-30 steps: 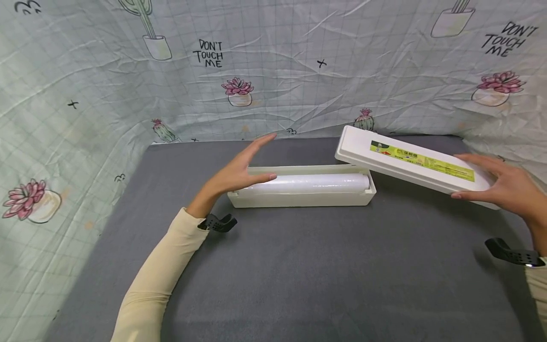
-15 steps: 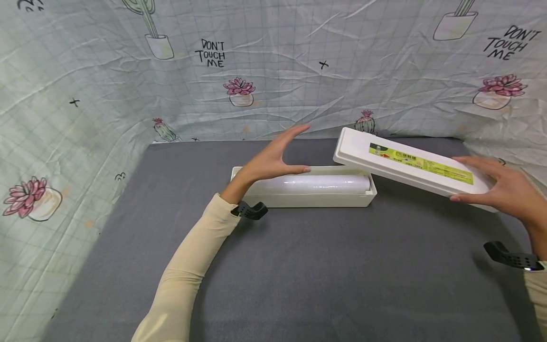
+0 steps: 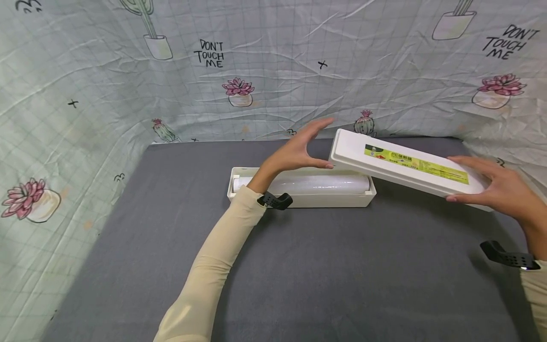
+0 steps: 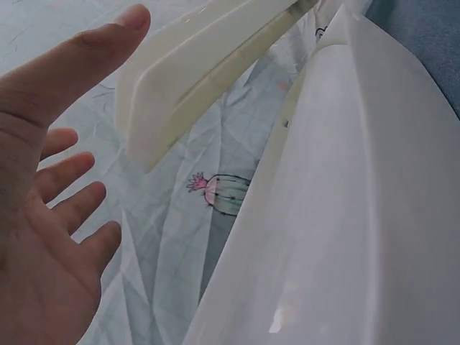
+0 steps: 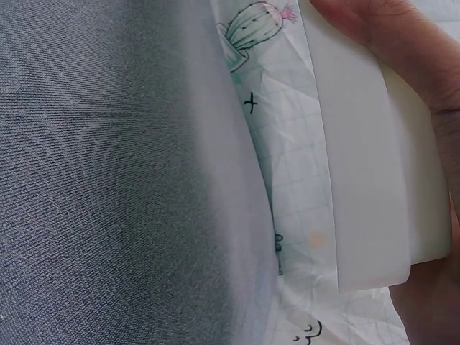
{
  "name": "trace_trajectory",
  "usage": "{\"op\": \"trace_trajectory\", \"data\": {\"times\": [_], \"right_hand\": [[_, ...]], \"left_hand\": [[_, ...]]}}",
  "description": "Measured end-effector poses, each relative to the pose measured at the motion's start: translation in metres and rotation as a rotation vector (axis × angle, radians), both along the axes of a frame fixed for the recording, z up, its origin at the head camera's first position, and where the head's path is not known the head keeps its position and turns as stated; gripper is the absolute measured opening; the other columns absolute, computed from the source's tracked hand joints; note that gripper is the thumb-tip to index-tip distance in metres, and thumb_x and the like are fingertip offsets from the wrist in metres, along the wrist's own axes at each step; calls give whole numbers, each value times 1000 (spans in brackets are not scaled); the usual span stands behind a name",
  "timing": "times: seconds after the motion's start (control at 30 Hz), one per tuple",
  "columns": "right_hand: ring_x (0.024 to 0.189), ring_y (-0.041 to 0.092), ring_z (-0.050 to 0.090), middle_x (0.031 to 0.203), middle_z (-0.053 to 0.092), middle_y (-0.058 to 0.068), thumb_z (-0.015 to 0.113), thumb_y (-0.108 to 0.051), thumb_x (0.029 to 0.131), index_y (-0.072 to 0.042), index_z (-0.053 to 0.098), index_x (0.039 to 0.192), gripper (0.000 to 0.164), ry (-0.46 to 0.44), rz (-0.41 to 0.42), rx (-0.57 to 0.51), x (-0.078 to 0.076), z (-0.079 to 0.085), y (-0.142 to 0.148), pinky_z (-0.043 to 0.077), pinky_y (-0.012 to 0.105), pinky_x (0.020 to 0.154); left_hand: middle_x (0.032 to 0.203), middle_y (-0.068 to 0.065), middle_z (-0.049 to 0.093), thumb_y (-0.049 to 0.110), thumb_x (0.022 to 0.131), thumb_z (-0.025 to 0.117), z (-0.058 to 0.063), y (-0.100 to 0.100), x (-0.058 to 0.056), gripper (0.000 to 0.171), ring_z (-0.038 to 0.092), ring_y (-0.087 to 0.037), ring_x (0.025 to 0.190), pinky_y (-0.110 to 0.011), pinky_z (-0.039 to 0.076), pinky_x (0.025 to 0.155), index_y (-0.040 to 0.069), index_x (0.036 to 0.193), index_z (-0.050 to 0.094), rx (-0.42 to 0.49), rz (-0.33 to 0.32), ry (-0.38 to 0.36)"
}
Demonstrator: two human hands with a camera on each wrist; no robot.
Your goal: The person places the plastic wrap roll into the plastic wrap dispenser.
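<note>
A long white lid with a yellow-green label is gripped at its right end by my right hand, thumb on the front side and fingers at the back. It hangs tilted, its left end overlapping the right part of an off-white box in the head view. Inside the box lies a shiny roll of cling film, partly hidden by my left wrist. My left hand is over the box, thumb and fingers spread apart, just short of the lid's left end. In the left wrist view this hand is beside the lid, holding nothing.
Dark grey cloth covers the table under the box. A pale printed curtain with cactus drawings rises behind and along the left side. Each wrist wears a black strap.
My left hand has moved right along the box, from its left end to near the lid's left end. The lid in my right hand has shifted slightly left.
</note>
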State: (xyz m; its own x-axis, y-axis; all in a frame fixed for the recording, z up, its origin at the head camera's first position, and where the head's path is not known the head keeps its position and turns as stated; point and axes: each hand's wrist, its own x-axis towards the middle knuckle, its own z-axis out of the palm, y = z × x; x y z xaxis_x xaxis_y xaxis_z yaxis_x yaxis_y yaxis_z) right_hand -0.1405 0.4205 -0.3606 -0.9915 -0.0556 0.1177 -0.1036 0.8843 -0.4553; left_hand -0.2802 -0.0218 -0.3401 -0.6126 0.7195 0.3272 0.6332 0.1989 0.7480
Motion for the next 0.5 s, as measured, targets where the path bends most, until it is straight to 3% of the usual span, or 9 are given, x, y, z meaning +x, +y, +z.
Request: {"op": "trace_trajectory", "data": {"times": [0.23,0.5], "right_hand": [[118,55,31,149,37,35,96,-22,68,-7,41,154,104,-5,12,8,0,1,-2,25,69,88],[119,51,36,151,39,32,97,-21,67,-11,43,155,104,2,30,-4,0,5,-2,25,64,88]], "left_hand": [[166,-7,26,10,73,93,-3,18,-5,110,23,-10,152,-21,21,122,10,161,28,67,-78,-86],[159,-10,39,12,74,93,0,33,-7,97,36,-12,145,-21,28,119,3,154,40,99,-105,-79]]}}
